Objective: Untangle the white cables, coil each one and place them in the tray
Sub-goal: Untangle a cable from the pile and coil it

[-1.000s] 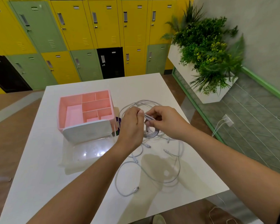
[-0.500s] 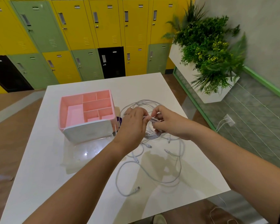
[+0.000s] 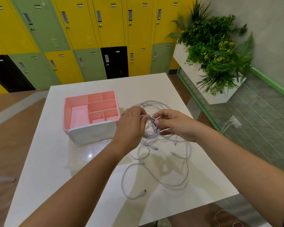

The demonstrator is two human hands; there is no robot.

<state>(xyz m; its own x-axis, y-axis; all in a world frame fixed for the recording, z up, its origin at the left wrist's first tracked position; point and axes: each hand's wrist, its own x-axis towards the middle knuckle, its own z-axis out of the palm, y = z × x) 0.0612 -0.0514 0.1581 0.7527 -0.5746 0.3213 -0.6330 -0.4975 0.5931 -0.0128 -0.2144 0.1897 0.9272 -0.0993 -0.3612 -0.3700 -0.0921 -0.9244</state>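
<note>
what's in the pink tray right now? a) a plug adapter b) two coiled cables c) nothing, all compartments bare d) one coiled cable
c: every compartment of the pink tray shows only its bare floor, while the white cables lie tangled on the table or are held between the left hand and right hand.

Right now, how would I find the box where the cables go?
Look at the big white square table in front of the yellow and green lockers. On its left side, beside the tangle of white cables, stands a pink plastic tray. It is the only pink thing there, open-topped and split into several compartments, with a white front.
</note>
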